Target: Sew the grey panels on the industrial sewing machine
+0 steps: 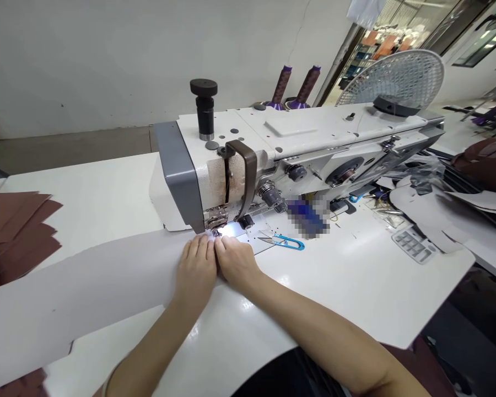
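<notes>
A long pale sheet of material (107, 275) runs from the left edge of the view to the needle area of a white sewing machine (240, 132). My left hand (196, 270) lies on the sheet's right end, its fingers pressed together and pointing at the presser foot (217, 231). Right against it, my right hand (235, 262) has its fingers curled down at the sheet's end; what its fingertips grip is hidden. A lamp lights the spot just beyond the fingertips. Blue-handled thread snips (289, 241) lie to the right of my right hand.
Reddish-brown cut pieces (20, 231) lie at the left. Two thread cones (308, 85) and a fan (397, 80) stand behind the machine. At the right are a calculator (415, 246), pale pieces (421, 215) and the table's corner.
</notes>
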`<move>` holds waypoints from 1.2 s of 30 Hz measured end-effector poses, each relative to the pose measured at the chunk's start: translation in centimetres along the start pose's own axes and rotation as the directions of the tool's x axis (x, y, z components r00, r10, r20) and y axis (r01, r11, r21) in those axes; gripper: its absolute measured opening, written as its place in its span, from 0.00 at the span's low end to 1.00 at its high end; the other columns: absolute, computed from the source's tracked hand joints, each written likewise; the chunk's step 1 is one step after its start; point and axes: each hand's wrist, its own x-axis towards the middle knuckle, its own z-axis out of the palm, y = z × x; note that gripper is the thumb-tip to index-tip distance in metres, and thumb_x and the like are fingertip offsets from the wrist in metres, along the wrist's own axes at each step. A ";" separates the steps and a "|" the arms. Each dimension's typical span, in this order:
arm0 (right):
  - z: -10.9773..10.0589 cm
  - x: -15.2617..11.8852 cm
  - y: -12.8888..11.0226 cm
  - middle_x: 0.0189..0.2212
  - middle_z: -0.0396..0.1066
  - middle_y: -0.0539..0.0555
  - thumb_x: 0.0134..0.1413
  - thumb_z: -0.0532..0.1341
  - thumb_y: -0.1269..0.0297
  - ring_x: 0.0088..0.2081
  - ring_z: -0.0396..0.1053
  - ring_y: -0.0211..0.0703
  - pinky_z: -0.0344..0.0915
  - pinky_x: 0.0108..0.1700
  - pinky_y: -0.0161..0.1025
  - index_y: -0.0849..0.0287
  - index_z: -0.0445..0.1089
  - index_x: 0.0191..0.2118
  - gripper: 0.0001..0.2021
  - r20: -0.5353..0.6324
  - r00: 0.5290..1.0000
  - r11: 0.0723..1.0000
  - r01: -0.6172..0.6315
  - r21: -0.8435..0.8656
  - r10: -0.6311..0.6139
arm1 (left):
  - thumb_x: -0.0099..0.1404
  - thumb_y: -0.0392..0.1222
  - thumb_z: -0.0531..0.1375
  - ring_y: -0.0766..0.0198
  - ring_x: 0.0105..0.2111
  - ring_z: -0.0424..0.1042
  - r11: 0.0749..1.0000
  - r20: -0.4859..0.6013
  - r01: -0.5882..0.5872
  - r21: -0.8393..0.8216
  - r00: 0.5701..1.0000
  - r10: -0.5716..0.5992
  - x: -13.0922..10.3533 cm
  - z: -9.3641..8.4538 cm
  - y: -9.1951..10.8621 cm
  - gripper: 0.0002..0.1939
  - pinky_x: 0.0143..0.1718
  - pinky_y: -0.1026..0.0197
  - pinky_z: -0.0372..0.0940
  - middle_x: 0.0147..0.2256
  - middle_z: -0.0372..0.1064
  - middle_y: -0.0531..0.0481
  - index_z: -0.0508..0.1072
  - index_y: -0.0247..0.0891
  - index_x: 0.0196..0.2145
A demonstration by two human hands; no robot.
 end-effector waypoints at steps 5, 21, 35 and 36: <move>-0.4 -0.7 0.5 0.35 0.67 0.57 0.62 0.49 0.73 0.36 0.62 0.45 0.54 0.30 0.38 0.60 0.66 0.40 0.09 -0.061 0.998 0.999 -0.013 -0.050 0.010 | 0.64 0.27 0.46 0.47 0.53 0.65 0.998 0.023 -0.034 0.048 0.999 0.033 -0.3 -0.2 -0.2 0.19 0.54 0.48 0.60 0.50 0.68 0.34 0.69 0.24 0.48; 0.4 -0.8 0.4 0.32 0.67 0.57 0.62 0.48 0.74 0.34 0.60 0.44 0.51 0.29 0.39 0.62 0.67 0.38 0.10 -0.087 0.996 0.998 0.016 -0.053 -0.020 | 0.66 0.28 0.44 0.51 0.52 0.64 0.996 -0.003 -0.002 -0.086 1.000 0.002 -0.5 0.0 0.8 0.18 0.52 0.47 0.61 0.48 0.68 0.34 0.66 0.25 0.49; -0.2 -0.7 -0.2 0.34 0.66 0.56 0.61 0.48 0.74 0.35 0.61 0.44 0.51 0.28 0.38 0.61 0.66 0.39 0.11 0.036 0.997 0.997 -0.072 0.000 0.072 | 0.63 0.26 0.47 0.52 0.46 0.66 0.984 -0.122 -0.133 -0.115 0.985 0.119 0.9 -0.3 -2.4 0.15 0.49 0.48 0.64 0.43 0.70 0.37 0.71 0.29 0.41; -0.2 -0.7 -0.2 0.34 0.66 0.56 0.61 0.48 0.74 0.35 0.61 0.44 0.50 0.28 0.38 0.61 0.66 0.39 0.10 0.032 0.997 0.998 -0.068 0.000 0.068 | 0.62 0.26 0.49 0.52 0.45 0.67 0.984 -0.150 -0.136 -0.115 0.982 0.118 0.8 -0.5 -2.0 0.13 0.48 0.48 0.64 0.42 0.71 0.37 0.71 0.29 0.39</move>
